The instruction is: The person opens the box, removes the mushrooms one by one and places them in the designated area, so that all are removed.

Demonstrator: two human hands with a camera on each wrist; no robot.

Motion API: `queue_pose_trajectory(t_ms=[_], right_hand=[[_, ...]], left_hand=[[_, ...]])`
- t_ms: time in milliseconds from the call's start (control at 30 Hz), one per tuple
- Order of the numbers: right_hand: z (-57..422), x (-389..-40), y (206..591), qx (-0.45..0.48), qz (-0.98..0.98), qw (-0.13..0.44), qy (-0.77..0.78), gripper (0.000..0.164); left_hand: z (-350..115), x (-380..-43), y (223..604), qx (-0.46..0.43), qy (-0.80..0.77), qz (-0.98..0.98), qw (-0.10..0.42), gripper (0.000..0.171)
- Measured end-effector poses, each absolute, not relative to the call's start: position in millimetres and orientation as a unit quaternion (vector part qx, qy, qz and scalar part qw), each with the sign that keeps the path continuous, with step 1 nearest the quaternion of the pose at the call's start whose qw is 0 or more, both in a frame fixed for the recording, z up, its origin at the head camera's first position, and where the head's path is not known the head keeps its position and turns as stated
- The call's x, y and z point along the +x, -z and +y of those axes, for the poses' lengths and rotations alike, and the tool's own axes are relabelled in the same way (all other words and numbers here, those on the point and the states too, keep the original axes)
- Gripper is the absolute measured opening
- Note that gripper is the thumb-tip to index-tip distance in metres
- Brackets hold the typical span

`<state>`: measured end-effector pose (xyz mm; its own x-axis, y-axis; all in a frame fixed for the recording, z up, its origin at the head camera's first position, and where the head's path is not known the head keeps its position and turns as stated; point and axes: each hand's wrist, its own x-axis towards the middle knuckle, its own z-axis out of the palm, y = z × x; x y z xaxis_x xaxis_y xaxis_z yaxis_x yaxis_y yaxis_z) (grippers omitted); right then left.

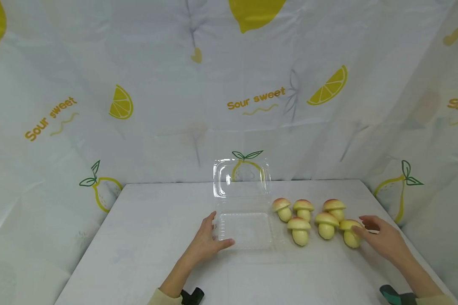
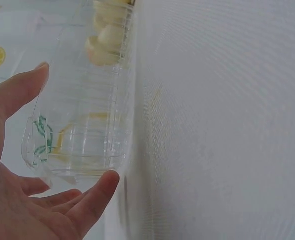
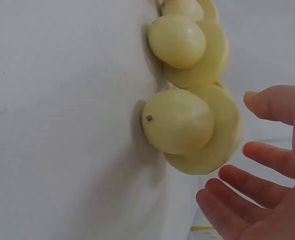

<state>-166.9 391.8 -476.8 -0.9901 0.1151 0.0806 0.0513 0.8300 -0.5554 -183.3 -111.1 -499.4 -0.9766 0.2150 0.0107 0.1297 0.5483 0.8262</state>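
A clear plastic box (image 1: pixel 246 231) lies on the table with its hinged lid (image 1: pixel 241 178) raised at the back. My left hand (image 1: pixel 210 239) spans the box's near left corner, thumb by the near rim and straight fingers along the left end. In the left wrist view, a fingertip (image 2: pixel 110 180) is right at the box's lower edge. My right hand (image 1: pixel 383 237) is beside the rightmost yellow mushroom (image 1: pixel 352 239), its fingers spread and lightly bent around the cap side. The right wrist view shows this mushroom (image 3: pixel 177 122) resting on the table, with a gap between it and the fingers.
Several more yellow mushrooms with reddish cap tops, such as the nearest left one (image 1: pixel 299 235), stand close together right of the box. The white table (image 1: pixel 149 237) meets a lemon-printed curtain (image 1: pixel 156 140) at the back and sides.
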Motion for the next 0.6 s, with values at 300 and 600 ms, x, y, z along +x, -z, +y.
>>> queue_pose_trajectory(t_ms=[300, 600], right_hand=[[361, -157, 455, 0.032, -0.949, 0.160, -0.269, 0.048], [310, -145, 434, 0.092, -0.937, 0.178, -0.285, 0.041]], left_hand=[[-117, -180, 496, 0.101, -0.444, 0.890, 0.023, 0.098], [-126, -172, 486, 0.091, -0.368, 0.923, -0.067, 0.083]])
